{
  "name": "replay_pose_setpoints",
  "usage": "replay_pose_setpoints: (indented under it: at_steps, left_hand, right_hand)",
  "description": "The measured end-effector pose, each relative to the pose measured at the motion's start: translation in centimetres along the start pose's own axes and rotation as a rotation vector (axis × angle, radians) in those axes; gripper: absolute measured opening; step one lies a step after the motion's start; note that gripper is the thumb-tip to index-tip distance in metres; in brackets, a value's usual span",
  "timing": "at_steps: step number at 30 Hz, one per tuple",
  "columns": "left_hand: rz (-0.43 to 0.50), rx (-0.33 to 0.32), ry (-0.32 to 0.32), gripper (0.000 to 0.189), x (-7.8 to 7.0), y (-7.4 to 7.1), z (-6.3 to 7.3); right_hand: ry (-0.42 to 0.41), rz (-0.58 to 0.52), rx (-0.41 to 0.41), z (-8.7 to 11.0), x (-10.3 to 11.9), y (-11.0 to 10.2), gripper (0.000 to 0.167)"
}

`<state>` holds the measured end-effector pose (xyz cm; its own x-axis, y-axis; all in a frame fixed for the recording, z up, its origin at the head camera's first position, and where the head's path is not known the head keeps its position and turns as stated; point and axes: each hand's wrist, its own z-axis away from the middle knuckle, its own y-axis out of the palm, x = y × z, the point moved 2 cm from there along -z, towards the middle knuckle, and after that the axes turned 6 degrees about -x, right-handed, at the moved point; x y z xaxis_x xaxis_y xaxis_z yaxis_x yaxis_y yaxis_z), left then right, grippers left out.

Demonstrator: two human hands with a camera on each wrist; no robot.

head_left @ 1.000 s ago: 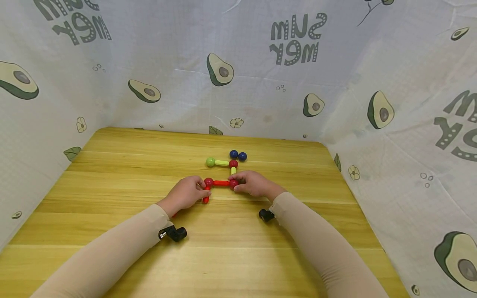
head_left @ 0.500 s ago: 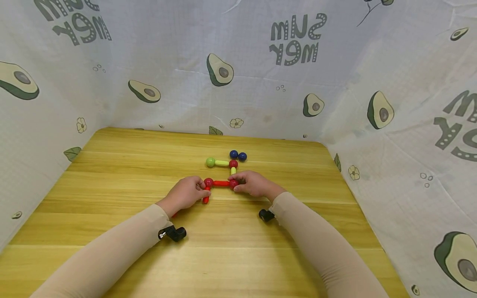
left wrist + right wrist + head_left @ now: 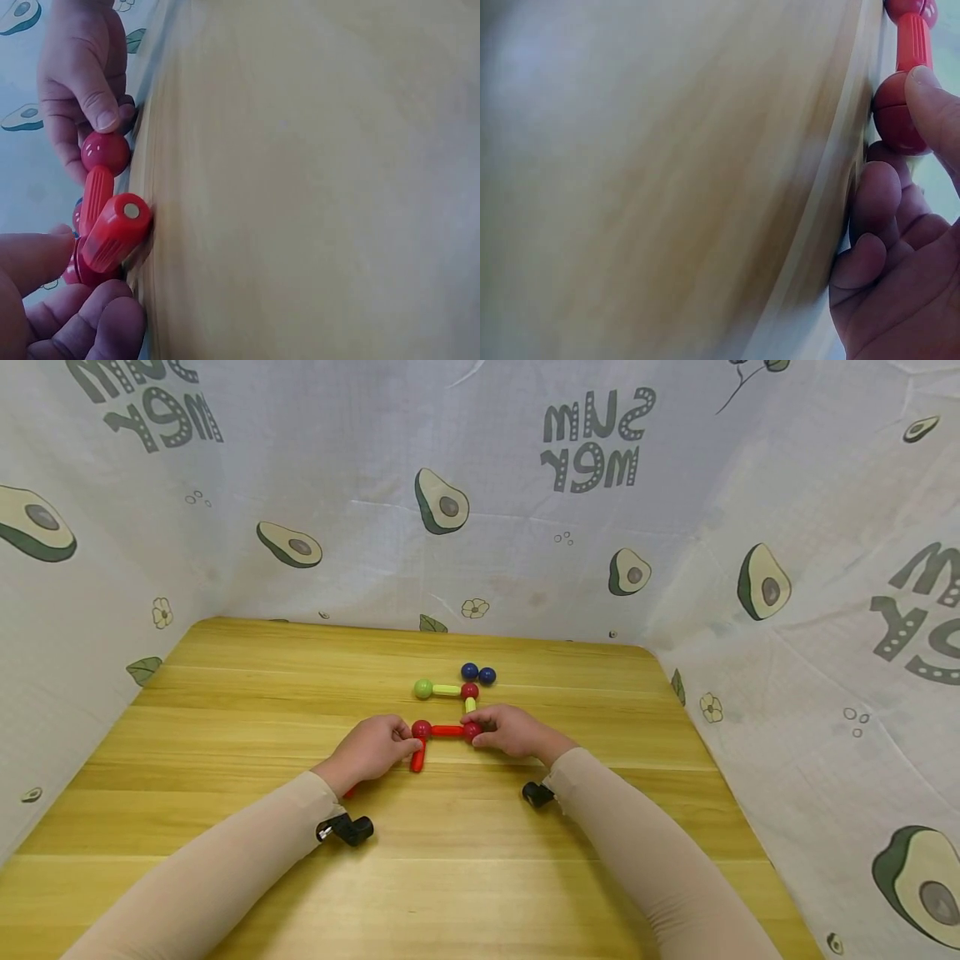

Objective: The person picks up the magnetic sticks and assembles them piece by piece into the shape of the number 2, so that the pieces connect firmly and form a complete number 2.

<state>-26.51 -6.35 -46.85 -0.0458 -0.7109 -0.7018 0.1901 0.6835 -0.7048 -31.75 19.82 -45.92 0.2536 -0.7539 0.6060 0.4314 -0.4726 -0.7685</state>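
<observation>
A flat zigzag of balls and rods lies on the table. My left hand pinches the left red ball between thumb and fingers. From that ball a red rod points toward me, its bare end showing a silvery disc in the left wrist view. Another red rod joins it to the right-hand red ball, which my right hand holds between thumb and fingers. Beyond, a yellow-green rod leads to a third red ball; a second yellow-green rod ends in a green ball.
Two blue balls sit together just behind the far red ball. Part of something red shows beside the left wrist. The wooden table is enclosed by a white cloth printed with avocados.
The left red ball and the rod pointing toward me have shifted very slightly right, and more of that rod shows past the left thumb. Both hands stay almost where they were.
</observation>
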Motion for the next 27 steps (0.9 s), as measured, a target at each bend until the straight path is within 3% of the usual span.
replay_pose_setpoints:
  at_steps: [10,27]
  left_hand:
    - [-0.051,-0.024,0.044,0.024,0.2,-0.8,-0.4]
    - [0.011,0.061,0.066,0.025,0.3,-1.1,-0.3]
  right_hand:
    - [0.012,-0.013,-0.004,0.4,-0.5,-0.1,0.04]
    - [0.021,-0.023,-0.011,0.5,-0.7,-0.3,0.042]
